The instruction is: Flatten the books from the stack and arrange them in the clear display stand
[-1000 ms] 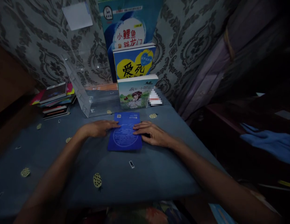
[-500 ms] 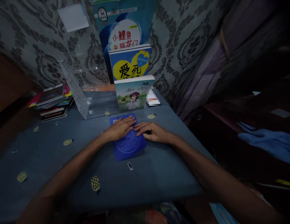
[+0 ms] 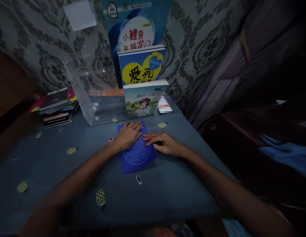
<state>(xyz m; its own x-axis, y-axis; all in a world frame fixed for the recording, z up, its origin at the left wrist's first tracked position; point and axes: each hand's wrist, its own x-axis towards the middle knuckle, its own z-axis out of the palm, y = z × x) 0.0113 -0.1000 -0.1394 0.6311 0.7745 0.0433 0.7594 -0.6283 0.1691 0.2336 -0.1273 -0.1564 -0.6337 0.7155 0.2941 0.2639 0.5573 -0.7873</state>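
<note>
A thin blue printed sheet or booklet (image 3: 136,156), with white text inside a circle, lies on the cloth-covered table in front of me. My left hand (image 3: 129,133) rests flat across its upper left part, fingers stretched out. My right hand (image 3: 162,141) touches its right side with extended fingertips, and a gap shows between the fingers and the thumb. Both palms hide part of the print. Just beyond the hands stands a book with a girl on its green cover (image 3: 143,103).
Behind it rise a blue-and-yellow book (image 3: 128,67) and a taller blue book (image 3: 140,33). A clear acrylic rack (image 3: 87,105) stands left of them, beside a stack of books (image 3: 56,107). The table's right edge (image 3: 202,140) drops toward a dark area with blue cloth (image 3: 288,154).
My left hand has slid slightly left over the blue sheet and now covers the small square code at its upper corner. The right hand stays at the right side. The view has shifted a little.
</note>
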